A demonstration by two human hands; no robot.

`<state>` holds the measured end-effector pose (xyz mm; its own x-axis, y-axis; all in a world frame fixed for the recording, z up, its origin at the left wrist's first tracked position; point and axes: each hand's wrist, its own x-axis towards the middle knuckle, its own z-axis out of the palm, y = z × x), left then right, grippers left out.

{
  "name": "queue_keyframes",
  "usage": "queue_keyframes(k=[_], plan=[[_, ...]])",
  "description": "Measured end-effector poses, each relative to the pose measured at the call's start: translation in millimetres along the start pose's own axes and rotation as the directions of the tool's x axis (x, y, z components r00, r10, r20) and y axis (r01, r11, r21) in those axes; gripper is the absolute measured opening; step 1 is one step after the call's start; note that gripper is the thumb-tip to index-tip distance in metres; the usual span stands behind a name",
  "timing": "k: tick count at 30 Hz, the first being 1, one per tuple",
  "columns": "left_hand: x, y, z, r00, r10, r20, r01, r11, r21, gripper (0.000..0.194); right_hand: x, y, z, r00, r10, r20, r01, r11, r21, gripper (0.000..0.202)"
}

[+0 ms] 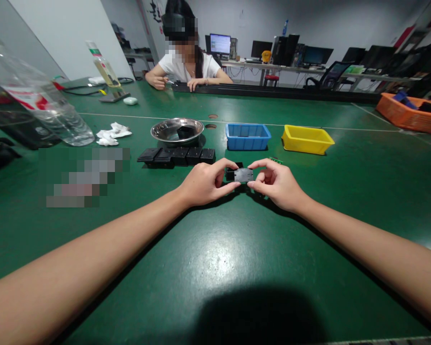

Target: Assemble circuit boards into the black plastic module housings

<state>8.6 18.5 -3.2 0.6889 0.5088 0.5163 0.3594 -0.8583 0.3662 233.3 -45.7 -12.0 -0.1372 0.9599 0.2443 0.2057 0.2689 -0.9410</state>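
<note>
A small grey rectangular piece [243, 175] is held between my two hands, above the green table [215, 249]. My left hand [210, 182] pinches its left end between thumb and forefinger. At its right end, the thumb and forefinger of my right hand [278, 184] close on the same piece. Just behind it is a black part [230, 173], partly hidden by my left fingers. A bit of green circuit board [276, 160] shows behind my right hand. Several black box-like parts [179, 156] lie in a row left of my hands.
A metal bowl [177, 139] with a black part, a blue bin [247, 137] and a yellow bin [308, 139] stand behind my hands. Bottles [57, 105] and crumpled tissue [113, 133] are at left, an orange basket [411, 113] at far right. A person [188, 64] sits opposite.
</note>
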Motion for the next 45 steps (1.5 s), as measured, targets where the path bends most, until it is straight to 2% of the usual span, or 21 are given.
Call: queue_keyframes(k=[14,24,36,45], plan=[[-0.2,2.7,-1.0,1.0,-0.031,0.005,0.031,0.999,-0.014,0.031,0.7,0.8,1.2,1.0,-0.015,-0.009,0.015,1.0,0.009,0.041],[0.6,3.3,-0.7,0.997,-0.035,-0.074,0.033,0.999,-0.028,0.028,0.7,0.8,0.5,0.999,-0.042,-0.014,0.042,0.999,-0.024,0.039],[-1.0,-1.9,-2.4,0.993,-0.006,-0.115,0.002,1.0,-0.031,0.026,0.7,-0.6,-0.1,0.999,-0.051,-0.01,0.05,0.996,-0.076,0.042],[3.4,0.2,-6.9,0.988,0.053,-0.146,-0.04,0.995,0.088,0.022,0.5,-0.4,0.4,1.0,-0.022,0.017,0.023,0.998,-0.062,0.048]])
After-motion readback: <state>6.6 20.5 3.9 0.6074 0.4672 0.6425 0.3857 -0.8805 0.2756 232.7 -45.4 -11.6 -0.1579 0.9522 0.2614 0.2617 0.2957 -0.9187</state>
